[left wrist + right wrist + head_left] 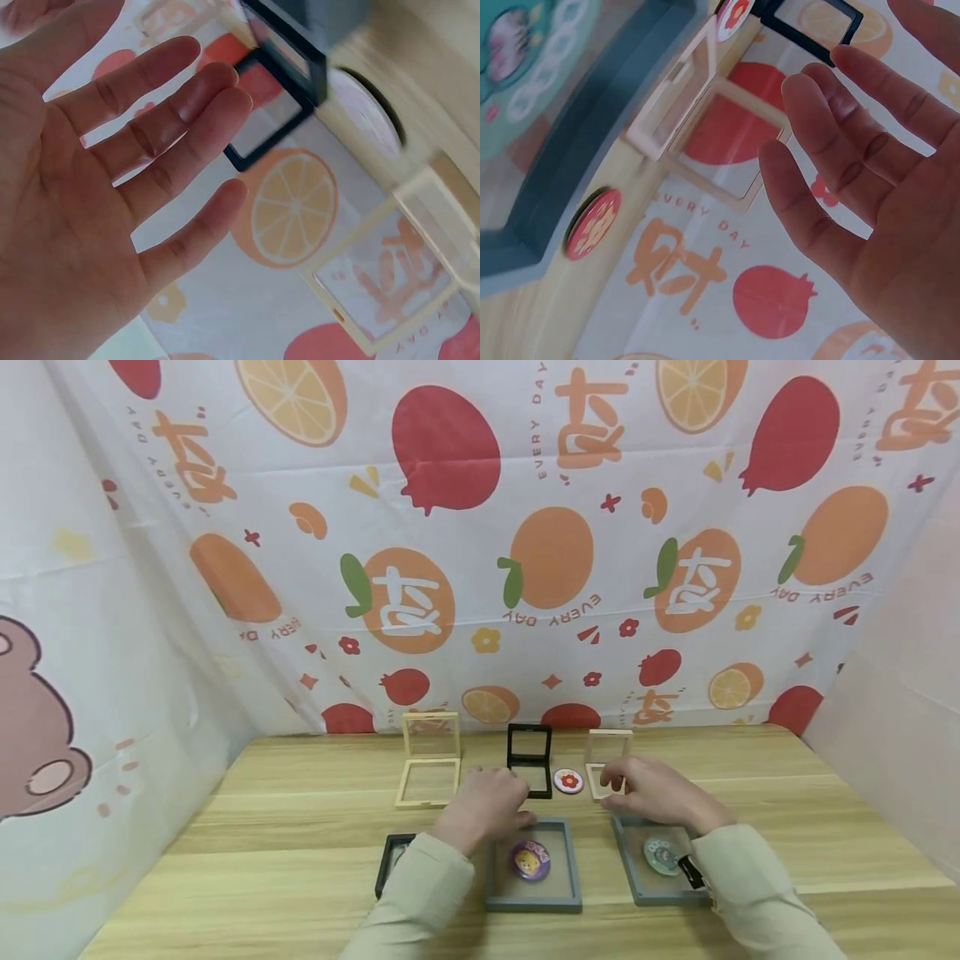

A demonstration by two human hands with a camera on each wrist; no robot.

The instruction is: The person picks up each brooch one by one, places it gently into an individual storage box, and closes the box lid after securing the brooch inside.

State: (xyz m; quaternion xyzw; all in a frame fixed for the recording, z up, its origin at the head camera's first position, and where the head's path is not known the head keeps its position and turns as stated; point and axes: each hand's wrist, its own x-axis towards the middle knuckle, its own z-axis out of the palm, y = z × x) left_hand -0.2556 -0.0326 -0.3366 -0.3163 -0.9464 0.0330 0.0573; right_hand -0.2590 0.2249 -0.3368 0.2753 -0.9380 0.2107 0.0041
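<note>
Black frame [529,762]: dark rim, clear panes, lid raised, standing open on the wooden table [300,852]. Small beige frame [609,732]: pale rim, clear panes, also open, right of the black one. A round badge [568,781] with a red flower on white lies between them.

Left hand [486,803]: near the black frame, above a corner of a grey frame [534,906] that contains a purple badge [530,861]. Fingers extended, slightly parted, two meeting near the tips; nothing held. Right hand [660,789]: at the small beige frame, fingers spread and loosely bent, nothing held; contact cannot be determined.

Obscured: the right hand and sleeve cover part of a second grey frame [670,900] with a green badge [662,855]. The left sleeve hides most of a dark frame [384,864], contents unclear. A red badge [594,223] shows only in the right wrist view. The left wrist view is partly blurred.
</note>
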